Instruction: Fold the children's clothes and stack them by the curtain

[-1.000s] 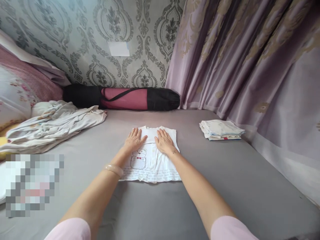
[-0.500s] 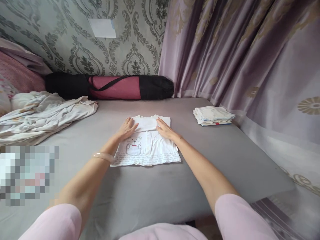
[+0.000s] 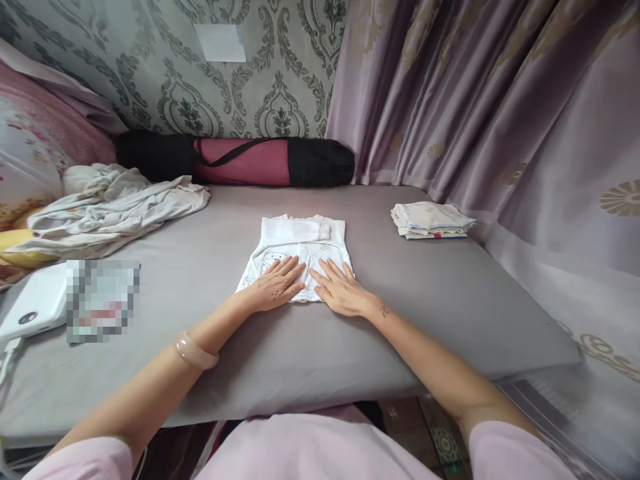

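A small white shirt [image 3: 299,241] with a bear print lies flat on the grey bed sheet [image 3: 440,293], its sleeves folded in across the top. My left hand [image 3: 275,285] rests flat on the shirt's lower left part, fingers stretched out. My right hand [image 3: 341,291] lies flat on the lower right part, fingers spread. Both hands hold nothing. A pale bangle [image 3: 195,351] is on my left wrist.
A folded stack of light clothes [image 3: 431,221] sits at the right by the purple curtain [image 3: 500,107]. Crumpled pale garments [image 3: 115,207] lie at the left beside pillows [image 3: 35,147]. A rolled red and black mat bag [image 3: 250,160] lies along the wall. A white device [image 3: 35,303] sits at the left edge.
Both hands slid from the top of the shirt down to its lower hem, staying flat. The camera pulled back, showing the bed's front edge.
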The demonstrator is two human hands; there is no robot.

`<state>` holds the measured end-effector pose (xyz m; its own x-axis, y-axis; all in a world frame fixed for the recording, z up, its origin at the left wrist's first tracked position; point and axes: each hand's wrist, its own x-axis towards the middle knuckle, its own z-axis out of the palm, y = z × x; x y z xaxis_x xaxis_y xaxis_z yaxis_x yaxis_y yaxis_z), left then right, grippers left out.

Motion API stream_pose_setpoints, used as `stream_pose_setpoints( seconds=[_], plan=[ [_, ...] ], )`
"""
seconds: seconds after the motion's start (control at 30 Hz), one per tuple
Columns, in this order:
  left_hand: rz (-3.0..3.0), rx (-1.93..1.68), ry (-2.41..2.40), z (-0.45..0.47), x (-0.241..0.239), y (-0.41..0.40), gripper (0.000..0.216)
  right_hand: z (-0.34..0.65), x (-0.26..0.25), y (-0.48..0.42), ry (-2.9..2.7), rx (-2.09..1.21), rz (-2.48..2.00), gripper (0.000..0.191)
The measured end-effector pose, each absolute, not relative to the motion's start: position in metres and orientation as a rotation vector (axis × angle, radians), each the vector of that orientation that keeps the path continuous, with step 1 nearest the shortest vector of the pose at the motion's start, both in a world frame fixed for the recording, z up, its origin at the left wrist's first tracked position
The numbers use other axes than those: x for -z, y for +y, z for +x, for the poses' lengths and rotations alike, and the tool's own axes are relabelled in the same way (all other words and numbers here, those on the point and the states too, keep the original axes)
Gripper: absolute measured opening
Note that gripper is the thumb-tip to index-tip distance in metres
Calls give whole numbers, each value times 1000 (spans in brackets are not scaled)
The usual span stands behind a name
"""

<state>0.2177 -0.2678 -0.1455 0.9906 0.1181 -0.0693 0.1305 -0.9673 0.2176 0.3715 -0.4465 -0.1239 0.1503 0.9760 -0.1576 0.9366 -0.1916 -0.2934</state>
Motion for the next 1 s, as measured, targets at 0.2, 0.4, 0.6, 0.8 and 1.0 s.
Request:
stream_pose_setpoints(
  seconds=[0.2, 0.4, 0.6, 0.8, 1.0],
  plan=[
    [2907, 77, 220, 194, 144, -263, 62, 344, 117, -477, -2016, -393, -2244, 54],
    [2907, 34, 204, 165, 137, -280, 55, 318, 117, -513, -2042, -311, -2161, 54],
    [2767, -154, 223, 147, 120, -281, 47, 322, 99, -532, -2005, -413, -1974, 40],
    [2601, -373, 596, 204, 111, -276, 33, 345, 95, -473, -1638, -352, -1934, 24],
    [2612, -238, 835, 250, 133, -270, 28, 334, 116, -442, -1758, -349, -2012, 17]
  ],
)
